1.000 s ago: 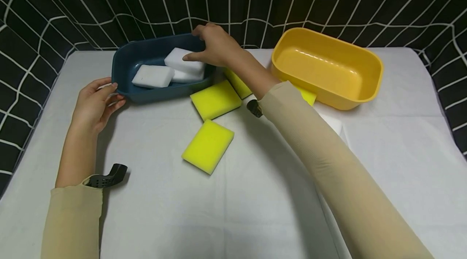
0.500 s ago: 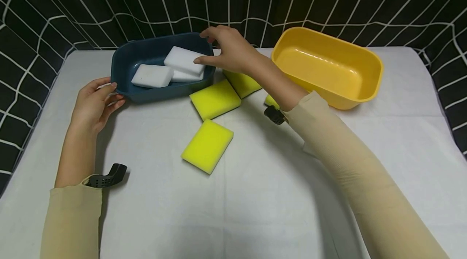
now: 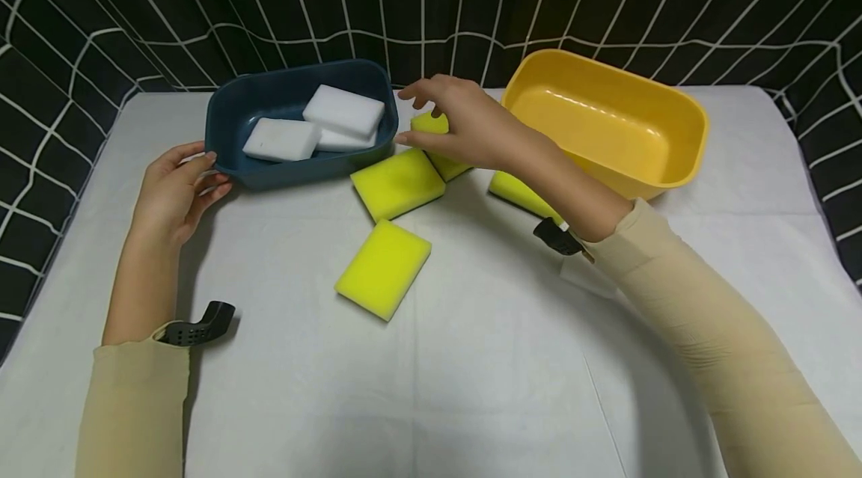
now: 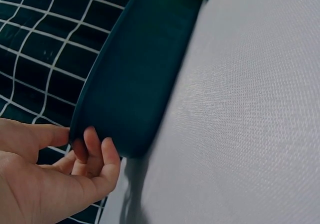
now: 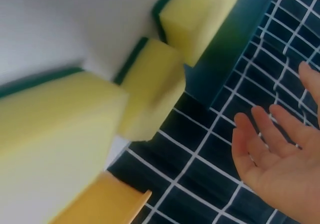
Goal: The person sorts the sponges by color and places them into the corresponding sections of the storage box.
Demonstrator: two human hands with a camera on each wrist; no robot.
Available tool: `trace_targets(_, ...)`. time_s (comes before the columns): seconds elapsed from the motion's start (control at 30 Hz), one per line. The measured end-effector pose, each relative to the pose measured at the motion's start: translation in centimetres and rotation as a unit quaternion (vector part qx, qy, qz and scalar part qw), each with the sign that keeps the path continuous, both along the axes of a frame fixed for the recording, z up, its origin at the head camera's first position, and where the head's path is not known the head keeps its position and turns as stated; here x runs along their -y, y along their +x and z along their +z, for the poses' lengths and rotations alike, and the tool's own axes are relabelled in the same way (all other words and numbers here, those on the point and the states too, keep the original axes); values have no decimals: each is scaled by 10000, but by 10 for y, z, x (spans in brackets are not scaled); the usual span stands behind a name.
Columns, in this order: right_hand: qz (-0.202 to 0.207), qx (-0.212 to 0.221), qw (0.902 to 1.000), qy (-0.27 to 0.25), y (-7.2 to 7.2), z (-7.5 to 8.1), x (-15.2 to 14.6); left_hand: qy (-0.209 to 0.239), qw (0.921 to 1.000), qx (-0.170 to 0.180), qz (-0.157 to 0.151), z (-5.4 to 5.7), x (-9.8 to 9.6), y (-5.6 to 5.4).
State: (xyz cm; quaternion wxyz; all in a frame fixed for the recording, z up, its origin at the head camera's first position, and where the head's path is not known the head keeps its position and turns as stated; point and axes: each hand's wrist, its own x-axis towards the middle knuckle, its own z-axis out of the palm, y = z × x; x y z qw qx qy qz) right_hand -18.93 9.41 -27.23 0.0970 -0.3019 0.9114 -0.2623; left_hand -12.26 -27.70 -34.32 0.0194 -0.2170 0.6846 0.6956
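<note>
My left hand (image 3: pixel 168 194) holds the left end of a dark blue plastic basin (image 3: pixel 289 177), its thumb at the rim and fingertips against the wall (image 4: pixel 125 84). Inside lie three white sponges (image 3: pixel 345 110), one of them resting on another. My right hand (image 3: pixel 465 123), fingers spread and loosely bent with nothing in them, hovers just right of that basin. Below it sits a yellow scouring sponge (image 3: pixel 426 123), partly hidden by the hand. A second yellow sponge (image 3: pixel 397 182) lies against the basin's front right corner, and another (image 3: pixel 384 270) is nearer to me.
A yellow plastic basin (image 3: pixel 606 111) with nothing in it stands at the back right. In front of it, another yellow sponge (image 3: pixel 518 192) lies partly under my right forearm. A white block (image 3: pixel 584 276) shows beside my right sleeve. Dark checked cloth (image 3: pixel 431 7) hangs behind the white-covered table (image 3: pixel 471 358).
My right hand has drawn back from over the white sponges, moving right and out of the blue basin. The upper white sponge is fully uncovered. My left hand stays put.
</note>
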Motion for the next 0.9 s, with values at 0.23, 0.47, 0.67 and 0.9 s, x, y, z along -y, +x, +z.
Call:
trace_targets(0.23,-2,-49,9998,174,16,0,-27,-9,10000,-32,-17,0,-1,0)
trace_targets(0.47,22,-229,9996,168,33,-3,-52,101,9999,-38,14,1,0,1)
trace_targets(0.67,38,-310,9994,133,50,-5,-72,496,9987,-117,46,1,1,1)
trace_targets(0.9,-109,-88,9999,84,69,-4,-95,344,9994,-83,44,2,-1,2)
